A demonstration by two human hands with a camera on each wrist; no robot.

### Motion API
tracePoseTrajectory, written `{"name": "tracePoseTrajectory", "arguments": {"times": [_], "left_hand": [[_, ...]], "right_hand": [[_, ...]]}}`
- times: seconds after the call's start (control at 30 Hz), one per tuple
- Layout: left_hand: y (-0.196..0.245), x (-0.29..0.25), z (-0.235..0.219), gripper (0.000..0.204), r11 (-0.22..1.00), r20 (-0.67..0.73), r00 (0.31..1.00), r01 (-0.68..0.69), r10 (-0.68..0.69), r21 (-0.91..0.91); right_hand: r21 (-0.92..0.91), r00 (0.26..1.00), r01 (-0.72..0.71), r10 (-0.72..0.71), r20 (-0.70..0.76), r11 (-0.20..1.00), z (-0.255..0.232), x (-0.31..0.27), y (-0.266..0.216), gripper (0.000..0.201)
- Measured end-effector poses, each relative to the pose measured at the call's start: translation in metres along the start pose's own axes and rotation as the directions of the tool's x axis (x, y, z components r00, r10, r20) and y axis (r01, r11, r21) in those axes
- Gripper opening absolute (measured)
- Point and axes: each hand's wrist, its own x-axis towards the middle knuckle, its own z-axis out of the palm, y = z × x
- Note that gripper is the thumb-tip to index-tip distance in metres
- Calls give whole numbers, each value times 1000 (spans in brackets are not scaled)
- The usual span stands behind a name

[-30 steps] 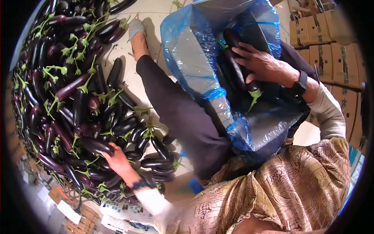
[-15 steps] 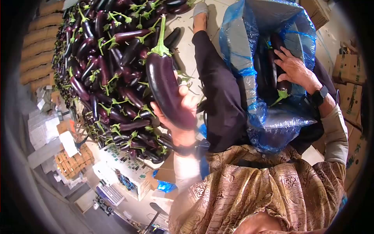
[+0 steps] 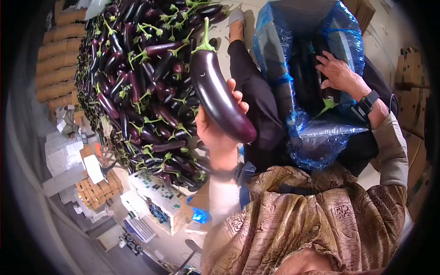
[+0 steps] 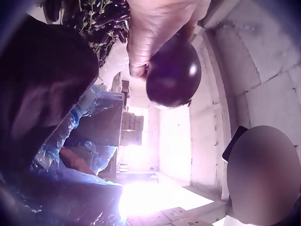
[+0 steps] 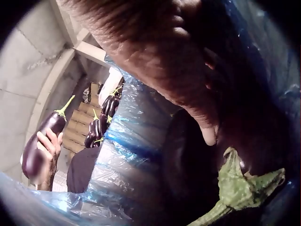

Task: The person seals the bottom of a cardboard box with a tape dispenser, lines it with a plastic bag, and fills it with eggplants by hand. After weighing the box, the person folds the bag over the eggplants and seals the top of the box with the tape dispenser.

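My left hand (image 3: 216, 135) grips a large glossy purple eggplant (image 3: 215, 87) around its lower half, raised with the green stem pointing up. In the left wrist view, the rounded end of this eggplant (image 4: 173, 77) shows beyond the fingers. My right hand (image 3: 340, 75) rests inside a box (image 3: 311, 20) lined with blue plastic film (image 3: 270, 50), its fingers spread over the dark eggplants lying there. Close by the thumb, an eggplant's green cap (image 5: 240, 186) faces the right wrist camera. The fingertips are partly in shadow in that view.
A big heap of eggplants (image 3: 137, 87) covers the floor to the left. The person's leg (image 3: 252, 91) stretches between heap and box. Stacked cartons (image 3: 412, 68) stand at the right, more brown stacks (image 3: 57, 59) at the far left, and a white patterned box (image 3: 158, 190) nearer.
My left hand has picked an eggplant from the heap and lifted it in front of the body, then turned it slightly. The right hand has stayed in the lined box.
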Motion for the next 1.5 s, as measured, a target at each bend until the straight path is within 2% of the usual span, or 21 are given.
{"name": "tracePoseTrajectory", "arguments": {"times": [0.07,0.17,0.3,0.4,0.47,0.53,0.6,0.67,0.73,0.8,0.87,0.93,0.97,1.1,1.17,1.2,1.27,1.3,1.37,1.4,1.5], "left_hand": [[-3,3,-4,62,998,68,996,61,-61,9],[-13,-2,3,83,971,-76,997,45,-28,235],[-31,-3,34,64,857,-236,947,300,-216,420],[-54,9,52,56,764,-420,837,516,-352,388],[-74,26,54,48,677,-435,823,556,-366,483],[-94,49,48,45,656,-456,810,575,-370,489],[-105,78,25,42,633,-452,763,640,-461,435],[-125,105,1,31,616,-483,774,625,-409,479],[-148,126,-20,23,669,-522,802,560,-290,489],[-155,146,-58,17,674,-499,804,565,-322,476],[-159,152,-68,14,620,-505,783,608,-365,496],[-164,153,-85,12,543,-571,782,601,-249,587],[-160,154,-95,51,456,-505,820,571,-270,683],[-167,171,-110,67,225,-481,872,488,-87,844],[-170,181,-81,46,-437,-318,948,275,-27,856],[-166,186,-79,46,-437,-319,947,276,-27,856],[-160,194,-74,92,-672,-512,827,246,-230,699],[-160,185,-66,92,-672,-514,826,247,-230,698],[-158,158,-48,96,-463,-520,779,339,-350,819],[-157,156,-53,96,-466,-526,777,344,-346,815],[-157,149,-67,99,-250,-494,787,428,-369,868]], "right_hand": [[6,999,20,-20,-36,1000,6,1,1,64],[10,995,61,-60,-78,998,17,1,8,59],[-18,999,27,-28,-29,999,20,3,5,56],[-20,998,-8,9,70,1000,5,2,-4,55],[-22,994,-9,11,109,1000,1,-1,-5,50],[213,998,-65,67,-3,975,4,-3,-4,44],[211,997,-57,68,-42,976,12,-6,-4,42],[204,995,-43,61,-81,978,17,-6,-3,39],[-28,997,0,-2,-81,1000,19,-4,-7,36],[-79,998,-21,16,-64,997,13,-10,-10,32],[-258,968,34,-96,-233,966,20,-12,-10,30],[-293,970,54,-120,-210,954,17,-16,-10,30],[-314,968,50,-123,-219,948,20,-12,-12,30],[-316,963,51,-130,-235,947,21,-11,-13,31],[-323,967,46,-123,-223,945,24,-10,-14,31],[-327,970,41,-117,-213,944,23,-10,-15,32],[-280,978,35,-90,-187,959,21,-9,-16,33],[-234,985,29,-67,-158,972,20,-10,-16,34],[-242,982,-2,-43,-182,970,32,-4,-15,35],[-252,978,-30,-23,-206,967,33,-2,-16,36],[-245,990,-21,-13,-139,969,32,-2,-15,38]]}}
